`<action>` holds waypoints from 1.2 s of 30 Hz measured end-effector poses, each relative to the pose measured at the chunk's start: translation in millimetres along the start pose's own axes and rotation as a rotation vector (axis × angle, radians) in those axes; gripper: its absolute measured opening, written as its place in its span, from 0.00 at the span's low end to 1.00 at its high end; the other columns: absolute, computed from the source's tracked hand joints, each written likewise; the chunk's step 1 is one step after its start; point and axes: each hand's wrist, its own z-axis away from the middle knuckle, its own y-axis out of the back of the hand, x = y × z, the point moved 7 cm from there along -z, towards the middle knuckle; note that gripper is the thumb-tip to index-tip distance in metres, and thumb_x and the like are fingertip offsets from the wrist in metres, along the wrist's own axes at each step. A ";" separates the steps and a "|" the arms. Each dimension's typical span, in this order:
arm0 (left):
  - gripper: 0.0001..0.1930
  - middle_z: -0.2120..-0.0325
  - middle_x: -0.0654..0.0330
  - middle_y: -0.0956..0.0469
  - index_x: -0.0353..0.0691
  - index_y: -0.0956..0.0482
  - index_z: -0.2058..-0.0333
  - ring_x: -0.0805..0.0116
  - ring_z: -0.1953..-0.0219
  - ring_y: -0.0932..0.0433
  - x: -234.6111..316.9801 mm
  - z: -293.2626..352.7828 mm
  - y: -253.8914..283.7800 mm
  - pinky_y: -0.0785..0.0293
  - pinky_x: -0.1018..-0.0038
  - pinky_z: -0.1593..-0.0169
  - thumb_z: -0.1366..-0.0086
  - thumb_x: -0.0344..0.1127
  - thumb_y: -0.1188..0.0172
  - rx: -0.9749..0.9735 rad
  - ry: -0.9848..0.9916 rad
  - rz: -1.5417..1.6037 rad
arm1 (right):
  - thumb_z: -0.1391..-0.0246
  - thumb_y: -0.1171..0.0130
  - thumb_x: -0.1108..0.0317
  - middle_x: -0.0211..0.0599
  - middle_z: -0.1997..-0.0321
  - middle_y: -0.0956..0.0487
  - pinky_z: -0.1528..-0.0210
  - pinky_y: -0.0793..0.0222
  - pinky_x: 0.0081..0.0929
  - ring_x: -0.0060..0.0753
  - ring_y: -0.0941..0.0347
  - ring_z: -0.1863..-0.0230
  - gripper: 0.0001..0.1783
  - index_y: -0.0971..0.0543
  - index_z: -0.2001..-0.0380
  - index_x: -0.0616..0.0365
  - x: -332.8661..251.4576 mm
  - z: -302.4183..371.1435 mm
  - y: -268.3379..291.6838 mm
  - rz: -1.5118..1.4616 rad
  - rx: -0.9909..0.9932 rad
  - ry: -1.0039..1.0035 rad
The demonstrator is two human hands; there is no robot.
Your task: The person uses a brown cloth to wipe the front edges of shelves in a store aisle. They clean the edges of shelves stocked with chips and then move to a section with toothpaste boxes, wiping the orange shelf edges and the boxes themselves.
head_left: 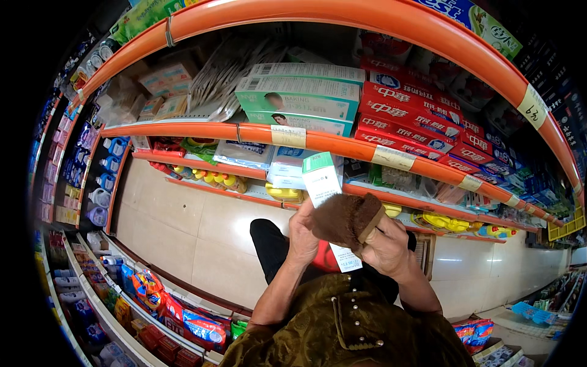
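My left hand [301,237] is closed around a long, narrow white box [322,181] with a green end, tilted in front of my chest. In my right hand [386,248] is a folded, fuzzy brown cloth [342,221] with a tan edge. The cloth lies across the middle of the box and hides that part of it. Just beyond my hands, several green-and-white toothpaste boxes [299,98] lie stacked on the shelf, beside a pile of red toothpaste boxes [406,110].
An orange shelf rail [342,145] with paper labels runs across, above yellow bottles [284,192] on a lower shelf. Another orange rail [318,13] arches higher up. Flat packets [229,73] stand at the left. Behind me, another shelf holds bagged detergent [205,327]. Tiled floor [165,211] lies between.
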 end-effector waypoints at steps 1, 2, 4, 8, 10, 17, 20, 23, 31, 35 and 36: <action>0.27 0.50 0.58 0.30 0.31 0.37 0.45 0.71 0.51 0.30 -4.3 -0.4 0.0 0.34 0.74 0.47 0.43 0.29 0.39 0.012 0.028 0.047 | 0.68 0.35 0.80 0.45 0.58 0.26 0.65 0.27 0.31 0.43 0.24 0.62 0.22 0.22 0.61 0.59 1.1 1.8 1.5 -0.040 0.007 -0.039; 0.28 0.51 0.59 0.30 0.31 0.36 0.46 0.71 0.51 0.30 -6.1 -1.0 -1.3 0.33 0.74 0.47 0.44 0.28 0.38 0.023 0.050 0.100 | 0.67 0.32 0.78 0.46 0.56 0.25 0.63 0.27 0.30 0.43 0.24 0.60 0.24 0.22 0.59 0.60 1.7 4.7 3.0 -0.072 0.018 -0.081; 0.29 0.52 0.59 0.29 0.31 0.36 0.46 0.71 0.51 0.29 -8.3 -2.0 -3.0 0.33 0.74 0.47 0.46 0.29 0.36 -0.016 0.045 0.122 | 0.65 0.32 0.78 0.47 0.56 0.24 0.58 0.29 0.28 0.41 0.24 0.58 0.24 0.23 0.59 0.63 6.8 11.8 4.2 -0.091 0.015 -0.132; 0.32 0.54 0.58 0.27 0.32 0.35 0.47 0.69 0.53 0.27 -2.9 -5.9 -2.8 0.30 0.73 0.49 0.51 0.31 0.32 -0.033 0.010 0.173 | 0.61 0.32 0.76 0.46 0.58 0.24 0.58 0.29 0.28 0.40 0.24 0.57 0.22 0.24 0.58 0.64 14.8 20.7 7.1 -0.106 0.028 -0.223; 0.32 0.55 0.57 0.26 0.31 0.35 0.48 0.68 0.54 0.26 2.9 -6.8 -3.9 0.28 0.72 0.51 0.51 0.29 0.32 -0.032 0.009 0.161 | 0.59 0.33 0.75 0.45 0.57 0.23 0.57 0.29 0.29 0.38 0.25 0.57 0.22 0.24 0.57 0.64 18.8 27.4 6.7 -0.106 0.024 -0.272; 0.33 0.54 0.58 0.27 0.32 0.36 0.47 0.69 0.51 0.29 15.7 -6.0 -7.4 0.33 0.71 0.46 0.52 0.30 0.32 -0.113 0.010 -0.023 | 0.57 0.34 0.74 0.42 0.59 0.22 0.58 0.29 0.25 0.32 0.24 0.60 0.23 0.26 0.55 0.65 36.6 46.8 10.0 -0.284 0.034 -0.432; 0.33 0.54 0.58 0.27 0.34 0.35 0.47 0.69 0.51 0.29 24.4 -2.7 -9.1 0.35 0.70 0.46 0.53 0.29 0.32 -0.127 0.021 -0.104 | 0.56 0.35 0.72 0.39 0.67 0.20 0.63 0.30 0.23 0.27 0.24 0.67 0.21 0.25 0.56 0.65 48.7 65.0 10.9 -0.312 0.025 -0.539; 0.34 0.55 0.58 0.27 0.33 0.35 0.48 0.70 0.52 0.29 34.5 -0.8 -11.3 0.33 0.71 0.48 0.55 0.29 0.31 -0.117 0.002 -0.137 | 0.56 0.35 0.70 0.38 0.71 0.21 0.66 0.31 0.23 0.24 0.26 0.70 0.19 0.25 0.59 0.65 51.5 67.2 12.5 -0.284 0.034 -0.478; 0.41 0.52 0.54 0.28 0.37 0.36 0.44 0.65 0.50 0.29 53.6 2.8 -21.2 0.30 0.71 0.53 0.61 0.31 0.29 -0.124 -0.218 -0.570 | 0.54 0.36 0.67 0.37 0.72 0.24 0.68 0.34 0.22 0.20 0.31 0.71 0.16 0.25 0.66 0.68 80.7 101.7 0.3 -0.145 -0.183 -0.689; 0.40 0.54 0.52 0.27 0.33 0.34 0.47 0.62 0.51 0.28 64.4 4.6 -38.0 0.32 0.69 0.51 0.62 0.31 0.29 -0.169 -0.338 -0.755 | 0.50 0.40 0.62 0.40 0.73 0.23 0.68 0.35 0.23 0.21 0.31 0.72 0.17 0.24 0.66 0.68 89.1 111.3 -9.9 -0.267 -0.119 -0.690; 0.39 0.56 0.53 0.26 0.32 0.34 0.48 0.64 0.53 0.27 70.6 3.6 -45.6 0.32 0.70 0.51 0.61 0.31 0.28 -0.194 -0.409 -0.827 | 0.50 0.41 0.58 0.37 0.86 0.37 0.77 0.44 0.28 0.23 0.42 0.81 0.20 0.28 0.81 0.67 91.8 113.0 -10.1 -0.255 -0.061 -0.687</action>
